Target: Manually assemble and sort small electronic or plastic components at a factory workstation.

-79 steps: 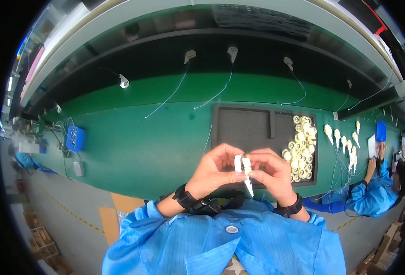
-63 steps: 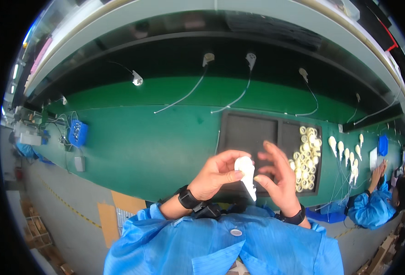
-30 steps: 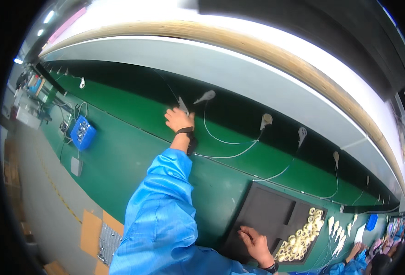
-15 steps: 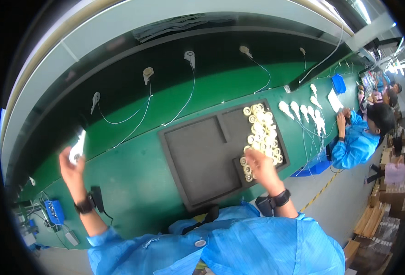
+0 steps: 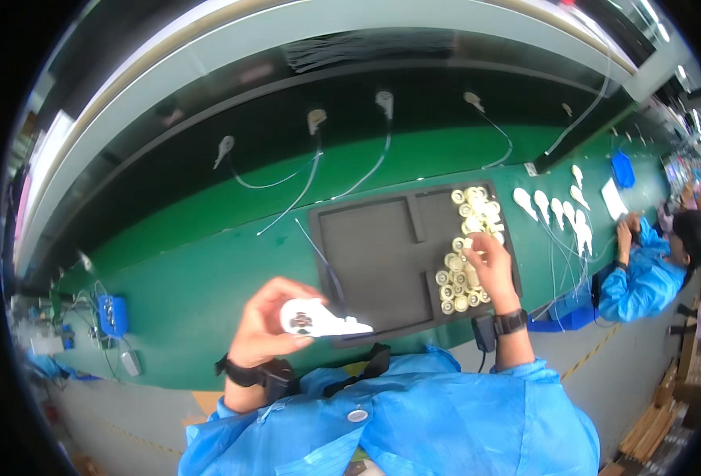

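My left hand (image 5: 263, 325) is closed round a white teardrop-shaped plastic housing (image 5: 330, 324) in front of the tray's near left part. Its round end, with a patterned opening, faces up, and its narrow tail points right. A thin dark cable (image 5: 326, 266) crosses the tray's left edge close by. Over the black foam tray (image 5: 366, 262), my right hand (image 5: 495, 270) pinches a small cream round part (image 5: 468, 243) at the fingertips. Beneath and around it lie many similar cream round parts (image 5: 457, 282) in the tray's right compartment.
On the green table (image 5: 176, 278), more white housings (image 5: 542, 205) with thin cables lie right of the tray. Others (image 5: 316, 120) stand along the dark back strip. A blue bin (image 5: 113, 316) is at left. A co-worker in blue (image 5: 644, 270) sits at right, near another blue bin (image 5: 622, 169).
My left hand has come from the far left to beside the tray, carrying the white housing. My right hand has risen slightly over the round parts. The view has shifted.
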`<state>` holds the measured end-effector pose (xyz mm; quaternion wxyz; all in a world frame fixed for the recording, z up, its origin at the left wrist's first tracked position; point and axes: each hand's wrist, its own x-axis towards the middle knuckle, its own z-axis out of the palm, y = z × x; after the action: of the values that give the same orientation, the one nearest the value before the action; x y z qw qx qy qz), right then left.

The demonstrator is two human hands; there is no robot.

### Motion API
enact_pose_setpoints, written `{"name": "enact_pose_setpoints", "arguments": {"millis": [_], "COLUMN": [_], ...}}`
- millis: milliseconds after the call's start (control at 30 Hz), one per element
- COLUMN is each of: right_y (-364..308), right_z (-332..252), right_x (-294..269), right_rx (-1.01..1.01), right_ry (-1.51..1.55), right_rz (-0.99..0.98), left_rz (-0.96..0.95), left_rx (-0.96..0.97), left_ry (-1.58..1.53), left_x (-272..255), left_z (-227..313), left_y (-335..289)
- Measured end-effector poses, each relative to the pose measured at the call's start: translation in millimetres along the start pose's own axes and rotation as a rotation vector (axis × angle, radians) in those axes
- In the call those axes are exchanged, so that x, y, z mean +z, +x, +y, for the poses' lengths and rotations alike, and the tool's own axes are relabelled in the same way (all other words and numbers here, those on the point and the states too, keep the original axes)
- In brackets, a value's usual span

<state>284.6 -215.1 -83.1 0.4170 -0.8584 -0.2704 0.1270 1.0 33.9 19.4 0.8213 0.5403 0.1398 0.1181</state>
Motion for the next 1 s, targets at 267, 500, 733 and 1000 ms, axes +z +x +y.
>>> {"name": "enact_pose_setpoints", "arguments": {"millis": [267, 500, 733, 1000], "right_y": [-38.6, -38.9, -42.0, -46.2], "right_z": [-127.0, -139.3, -136.5, -142.9], "right_x": [15.7, 35.1, 38.3, 40.7], "right_rx": [0.004, -0.059, -0.114, -0.140], "right_ry": [1.086, 1.053, 0.904, 0.881], "right_rz": [-0.513, -0.587, -0.604, -0.560], "left_rz": [-0.017, 0.088, 0.089, 0.039], "left_rx": [0.012, 0.030, 0.016, 0.087], "left_ry": [0.002, -0.138, -0.096, -0.005], "left_x": [36.1, 45.5, 46.6, 41.3], "left_z": [-34.8, -39.2, -40.2, -41.1], "left_y": [26.7, 20.8, 16.1, 13.8]}}
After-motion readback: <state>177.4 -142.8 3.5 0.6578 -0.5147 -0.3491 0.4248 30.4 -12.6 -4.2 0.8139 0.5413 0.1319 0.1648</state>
